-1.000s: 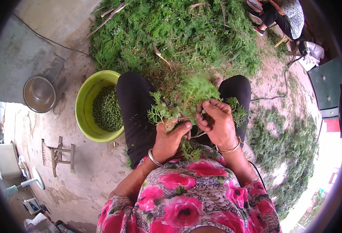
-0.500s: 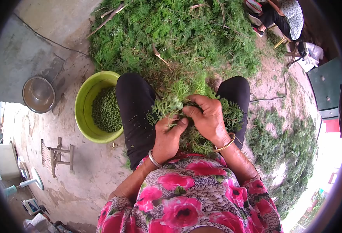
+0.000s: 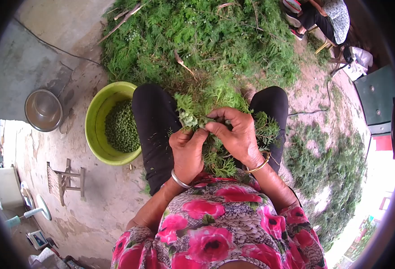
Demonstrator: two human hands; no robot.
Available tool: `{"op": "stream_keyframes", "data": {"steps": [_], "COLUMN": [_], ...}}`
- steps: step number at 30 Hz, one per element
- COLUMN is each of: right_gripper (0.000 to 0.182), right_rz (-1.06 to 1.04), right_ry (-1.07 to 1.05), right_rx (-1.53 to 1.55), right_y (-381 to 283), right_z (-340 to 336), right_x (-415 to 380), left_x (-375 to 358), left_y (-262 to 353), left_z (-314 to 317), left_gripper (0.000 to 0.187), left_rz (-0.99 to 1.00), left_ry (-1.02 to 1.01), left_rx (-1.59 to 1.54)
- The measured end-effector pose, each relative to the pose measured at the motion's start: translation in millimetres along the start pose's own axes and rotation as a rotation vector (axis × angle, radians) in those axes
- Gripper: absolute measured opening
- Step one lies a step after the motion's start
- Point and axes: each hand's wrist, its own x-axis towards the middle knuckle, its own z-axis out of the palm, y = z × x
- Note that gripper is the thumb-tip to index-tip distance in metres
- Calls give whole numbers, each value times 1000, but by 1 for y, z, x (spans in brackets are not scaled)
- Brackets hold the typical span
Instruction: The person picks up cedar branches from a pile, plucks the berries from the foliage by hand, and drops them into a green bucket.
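Between my knees, my left hand (image 3: 189, 150) pinches a leafy green sprig (image 3: 189, 107) with pale green berries near the fingertips. My right hand (image 3: 237, 134) has thumb and forefinger closed on the same sprig, its fingertips close to those of my left hand. More feathery foliage (image 3: 222, 163) lies in my lap beneath both hands. Beside my left knee stands a yellow-green basin (image 3: 94, 130), partly filled with small round green berries (image 3: 122, 127).
A big heap of green branches (image 3: 161, 40) lies ahead, with scattered foliage (image 3: 327, 166) at right. A metal bowl (image 3: 44, 110) and small wooden stool (image 3: 65, 181) stand left. Another person (image 3: 334, 20) sits at the upper right, near a dark green cabinet (image 3: 377, 98).
My left hand has shifted slightly left, turned more upright and closed on the sprig. The sprig's berry cluster now shows more clearly between the fingertips.
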Motion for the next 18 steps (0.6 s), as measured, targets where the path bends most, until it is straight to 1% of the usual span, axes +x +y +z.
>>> {"op": "stream_keyframes", "data": {"steps": [1, 2, 3, 5, 6, 7, 8, 9, 11, 12, 13, 14, 15, 16, 18], "right_gripper": [23, 31, 31, 37, 39, 39, 36, 34, 32, 29, 29, 22, 17, 17, 13], "right_rz": [-47, -86, -86, -19, -105, -106, -80, -53, -64, -73, -73, -76, -79, -80, 317], "right_ry": [5, -4, -4, -78, -64, -63, -133, -203, -188, -172, -171, -168, -165, -167, -183], "right_rx": [-82, -149, -148, -234, -269, -268, -334, -399, -372, -347, -346, -244, -141, -140, 359], "right_y": [0, 0, -2, -9, -8, -10, -14, -16, -8, -4, -1, 2, 4, 3, 3], "right_z": [1, 1, 1, -1, -1, -3, -5, -7, -5, -3, -3, -3, -4, -6, -11], "right_x": [0, 1, 3, 7, 10, 13, 15, 16, 15, 15, 15, 14, 13, 13, 11], "left_x": [-3, -6, -9, -13, -12, -12, -11, -9, -5, -4, -4, -4, -3, -2, 0], "left_y": [-6, -12, -20, -29, -28, -26, -22, -16, -5, -4, -3, -3, -4, -4, -1], "left_z": [6, 10, 12, 14, 15, 15, 14, 12, 7, 5, 2, -1, -2, -4, -10], "left_gripper": [5, 21, 21, 31, 31, 30, 29, 29, 26, 26, 18, 11, 11, 11, 9], "left_rz": [-177, -353, -352, -292, -291, -209, -129, -130, -95, -94, -111, -127, -128, -162, -241], "left_ry": [80, 161, 161, 147, 146, 150, 156, 157, 123, 123, 80, 37, 39, 16, -52], "left_rx": [-330, -659, -658, -474, -473, -403, -332, -331, -160, -160, -179, -198, -197, -243, -288]}}
